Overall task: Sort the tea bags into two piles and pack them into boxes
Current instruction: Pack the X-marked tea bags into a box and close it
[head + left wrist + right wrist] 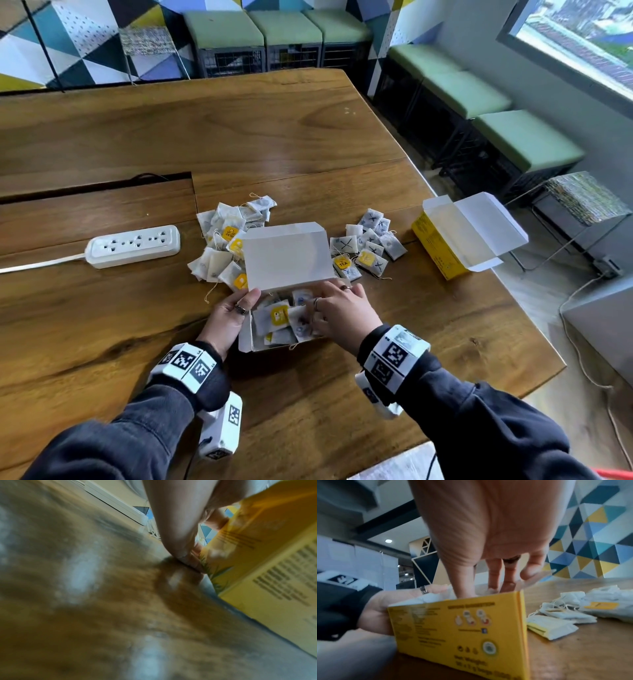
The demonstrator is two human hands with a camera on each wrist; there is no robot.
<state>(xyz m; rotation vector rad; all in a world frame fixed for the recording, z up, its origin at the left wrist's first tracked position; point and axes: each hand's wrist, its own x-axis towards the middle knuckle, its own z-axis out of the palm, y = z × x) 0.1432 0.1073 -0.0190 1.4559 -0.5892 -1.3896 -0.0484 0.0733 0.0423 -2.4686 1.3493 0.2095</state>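
An open yellow tea box (286, 255) stands near the table's front edge with its white lid raised; in the right wrist view its printed side (462, 628) faces the camera. Several tea bags (279, 317) lie inside. My left hand (236, 311) grips the box's left end, thumb on the rim. My right hand (337, 308) reaches in from the right, and its straight fingers (494, 577) press down on the bags. One pile of plain tea bags (222, 240) lies left of the lid. A pile marked with X's (371, 245) lies to its right.
A second open yellow box (442, 248) stands at the right, close to the table's edge. A white power strip (133, 245) with its cord lies to the left. A cable slot (96, 188) runs through the table behind it. Green stools (527, 144) line the walls.
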